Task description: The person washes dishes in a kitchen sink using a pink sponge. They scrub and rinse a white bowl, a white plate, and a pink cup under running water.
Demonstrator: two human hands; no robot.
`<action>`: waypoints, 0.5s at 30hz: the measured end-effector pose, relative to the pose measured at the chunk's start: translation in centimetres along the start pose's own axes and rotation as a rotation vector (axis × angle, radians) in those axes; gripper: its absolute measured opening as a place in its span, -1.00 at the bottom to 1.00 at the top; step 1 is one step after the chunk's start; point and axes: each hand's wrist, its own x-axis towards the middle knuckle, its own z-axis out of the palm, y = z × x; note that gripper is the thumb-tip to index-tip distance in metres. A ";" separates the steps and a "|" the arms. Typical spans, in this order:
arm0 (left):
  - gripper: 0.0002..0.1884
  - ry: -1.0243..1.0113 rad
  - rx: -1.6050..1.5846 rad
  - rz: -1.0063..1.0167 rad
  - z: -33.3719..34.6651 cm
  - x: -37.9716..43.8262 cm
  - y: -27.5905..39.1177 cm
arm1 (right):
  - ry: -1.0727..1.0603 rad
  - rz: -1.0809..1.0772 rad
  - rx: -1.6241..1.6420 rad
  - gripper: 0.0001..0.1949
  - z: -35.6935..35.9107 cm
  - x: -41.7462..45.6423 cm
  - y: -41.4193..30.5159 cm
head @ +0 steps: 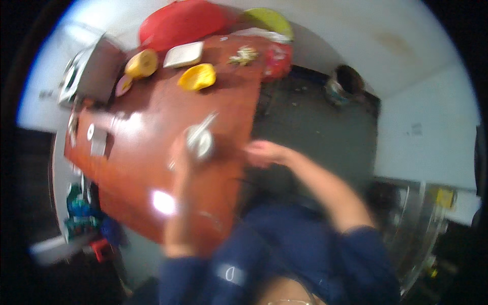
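My left hand (181, 152) is at the left side of a small white bowl or cup (205, 144) on the reddish-brown table (141, 167). Pale chopsticks or similar thin sticks (203, 127) lie slantwise across the bowl's top. Blur hides whether the fingers grip the bowl or the sticks. Off the table's right edge, my right hand (263, 152) is held with its fingers curled; whether anything is in it does not show. Farther up the table are a yellow bowl-shaped thing (197, 77) and a white rectangular tray (184, 55).
A toilet paper roll (98, 140) stands at the left. At the far side are a yellow cylindrical container (142, 64), a red cover (183, 23), a pale yellowish heap (244, 55) and a red bag (278, 61). A bin (344, 85) stands on the floor beyond the table.
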 end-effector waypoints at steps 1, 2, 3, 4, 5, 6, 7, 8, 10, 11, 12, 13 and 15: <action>-0.64 0.063 -0.029 0.032 -1.2 0.0 1.2 | 0.023 -0.004 0.013 -0.55 -0.2 -2.7 -0.2; -0.65 0.120 -0.089 0.088 -1.7 0.2 2.3 | 0.038 -0.102 0.056 -0.60 -1.3 -5.3 0.7; -0.67 0.162 -0.180 0.149 -0.6 0.4 3.7 | 0.119 -0.145 0.122 -0.61 -2.5 -8.5 1.7; -0.68 0.080 -0.254 0.096 0.6 0.1 5.3 | 0.199 -0.187 0.190 -0.62 -3.5 -11.9 2.8; -0.68 0.002 -0.306 0.047 0.9 0.1 7.0 | 0.265 -0.241 0.252 -0.64 -4.0 -15.1 3.7; -0.69 -0.035 -0.375 -0.042 0.3 0.0 10.5 | 0.236 -0.367 0.380 -0.62 -4.8 -17.5 5.2; -0.73 -0.107 -0.476 -0.099 0.0 -0.5 16.8 | 0.282 -0.454 0.475 -0.60 -5.6 -21.0 7.5; -0.78 -0.120 -0.514 -0.024 2.3 -0.3 16.0 | 0.262 -0.565 0.551 -0.58 -5.7 -23.1 8.4; -0.74 -0.038 -0.359 0.162 9.0 1.4 12.3 | 0.213 -0.788 0.619 -0.55 -5.8 -26.7 9.7; -0.65 -0.082 -0.334 0.257 9.7 0.5 17.4 | 0.291 -0.828 0.663 -0.55 -6.1 -29.5 12.1; -0.55 -0.099 -0.293 0.340 9.0 -0.1 21.9 | 0.343 -0.868 0.695 -0.55 -5.6 -31.7 13.9; -0.51 -0.136 -0.390 0.321 7.5 -0.5 26.4 | 0.381 -0.917 0.721 -0.55 -5.5 -33.5 15.3; -0.49 -0.175 -0.504 0.360 8.4 -1.4 31.9 | 0.431 -1.016 0.761 -0.57 -5.9 -36.1 19.7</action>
